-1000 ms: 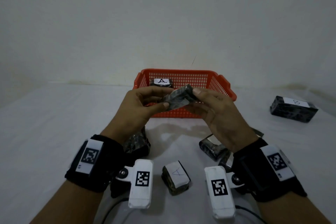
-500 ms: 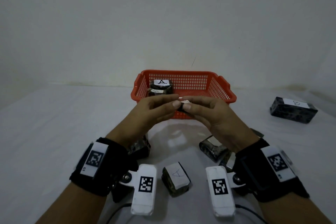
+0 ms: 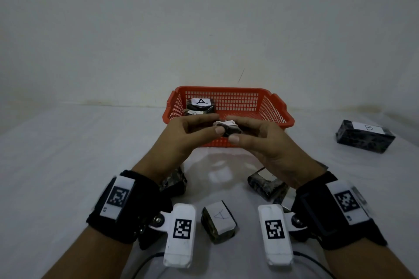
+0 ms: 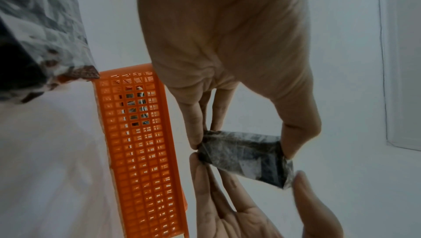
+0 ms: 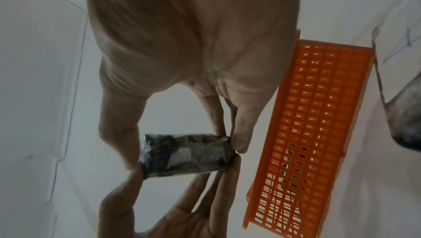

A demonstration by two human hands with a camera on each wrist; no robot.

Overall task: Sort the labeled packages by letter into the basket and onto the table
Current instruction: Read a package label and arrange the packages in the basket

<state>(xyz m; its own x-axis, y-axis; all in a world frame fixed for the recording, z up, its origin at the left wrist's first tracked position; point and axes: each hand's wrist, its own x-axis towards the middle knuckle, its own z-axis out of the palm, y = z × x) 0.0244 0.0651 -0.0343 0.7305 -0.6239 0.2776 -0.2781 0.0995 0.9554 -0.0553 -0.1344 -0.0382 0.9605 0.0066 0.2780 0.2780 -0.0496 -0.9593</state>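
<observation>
Both hands hold one small dark camouflage-wrapped package (image 3: 227, 128) in the air just in front of the red basket (image 3: 226, 89). My left hand (image 3: 204, 128) pinches its left end and my right hand (image 3: 243, 131) its right end. A white label shows on top, but its letter is hidden. In the left wrist view the left hand's fingertips (image 4: 196, 141) and thumb pinch the package (image 4: 244, 157). In the right wrist view the package (image 5: 187, 153) sits between thumb and fingers beside the basket (image 5: 307, 134). An A package (image 3: 200, 103) lies in the basket.
On the white table lie an A package (image 3: 218, 219) between my wrists, a B package (image 3: 365, 135) far right, a dark package (image 3: 267, 184) by my right wrist and another (image 3: 174, 180) under my left wrist. A wall stands behind the basket.
Both hands have come down a little toward the basket's front rim and turned the package, so its white label now faces up instead of its dark side.
</observation>
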